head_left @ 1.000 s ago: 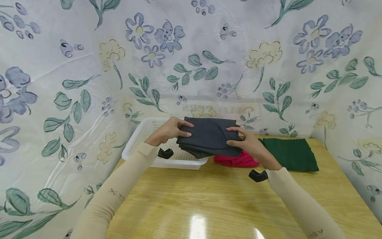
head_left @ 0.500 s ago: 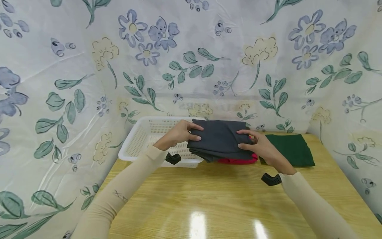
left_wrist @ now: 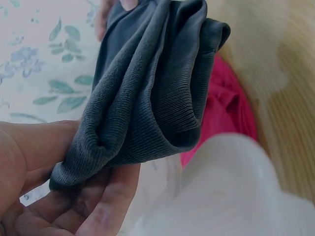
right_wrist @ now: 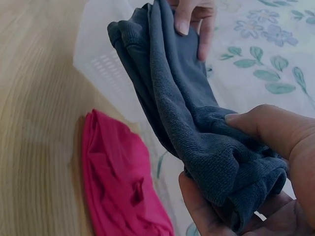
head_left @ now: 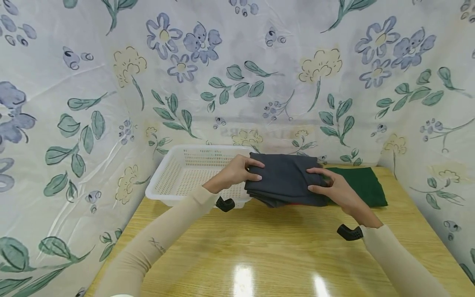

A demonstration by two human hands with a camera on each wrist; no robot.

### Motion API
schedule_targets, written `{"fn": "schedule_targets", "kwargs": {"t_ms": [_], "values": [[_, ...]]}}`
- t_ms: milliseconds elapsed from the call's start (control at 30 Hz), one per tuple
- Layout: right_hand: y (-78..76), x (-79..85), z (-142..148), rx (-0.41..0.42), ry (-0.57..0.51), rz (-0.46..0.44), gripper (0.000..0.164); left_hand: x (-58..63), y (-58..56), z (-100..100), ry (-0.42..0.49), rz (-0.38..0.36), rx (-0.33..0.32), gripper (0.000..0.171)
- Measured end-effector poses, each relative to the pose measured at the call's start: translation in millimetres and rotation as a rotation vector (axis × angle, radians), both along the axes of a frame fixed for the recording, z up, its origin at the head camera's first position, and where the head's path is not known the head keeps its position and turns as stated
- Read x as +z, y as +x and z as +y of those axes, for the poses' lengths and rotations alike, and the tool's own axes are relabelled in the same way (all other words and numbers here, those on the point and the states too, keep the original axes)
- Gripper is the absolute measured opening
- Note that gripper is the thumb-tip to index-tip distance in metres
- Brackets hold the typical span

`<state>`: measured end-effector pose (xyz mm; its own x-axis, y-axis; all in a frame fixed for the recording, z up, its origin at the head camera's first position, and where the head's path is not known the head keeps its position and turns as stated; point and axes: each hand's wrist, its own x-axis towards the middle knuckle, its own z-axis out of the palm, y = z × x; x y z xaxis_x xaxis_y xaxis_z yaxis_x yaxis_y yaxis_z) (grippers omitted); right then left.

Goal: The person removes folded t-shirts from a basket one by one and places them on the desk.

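Both hands hold a folded dark grey garment (head_left: 285,177) up in the air, one at each end. My left hand (head_left: 235,170) grips its left end, thumb on the near face and fingers behind. At the opposite end, my right hand (head_left: 339,189) pinches the layers between thumb and fingers. Several soft folds of ribbed fabric show along its underside in the left wrist view. Below it lies a pink folded garment (right_wrist: 120,182) on the table, almost wholly covered by the grey one in the head view.
A white perforated plastic basket (head_left: 196,159) stands at the back left of the wooden table (head_left: 222,239). To the right lies a folded dark green cloth (head_left: 365,187). Floral sheeting (head_left: 237,107) hangs behind and at both sides.
Both hands have carried the grey garment to the right and slightly lower, away from over the basket. It hides more of the pink garment in the head view now.
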<state>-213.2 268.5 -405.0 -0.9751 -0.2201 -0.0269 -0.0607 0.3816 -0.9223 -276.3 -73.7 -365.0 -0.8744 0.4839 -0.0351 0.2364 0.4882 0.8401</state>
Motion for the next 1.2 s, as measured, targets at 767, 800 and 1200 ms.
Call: {"fn": "schedule_targets", "kwargs": {"t_ms": [767, 800, 1200], "values": [[31.7, -28.8, 48, -0.09, 0.056, -0.02, 0.068, -31.2, 20.8, 50, -0.055, 0.012, -0.07, 0.045], [32.9, -30.2, 50, -0.094, 0.057, -0.023, 0.068, -32.9, 21.6, 51, -0.058, 0.018, -0.077, 0.046], [42.1, -46.4, 65, -0.098, 0.065, -0.051, 0.068, -51.5, 32.9, 65, -0.004, -0.008, -0.117, 0.045]]}}
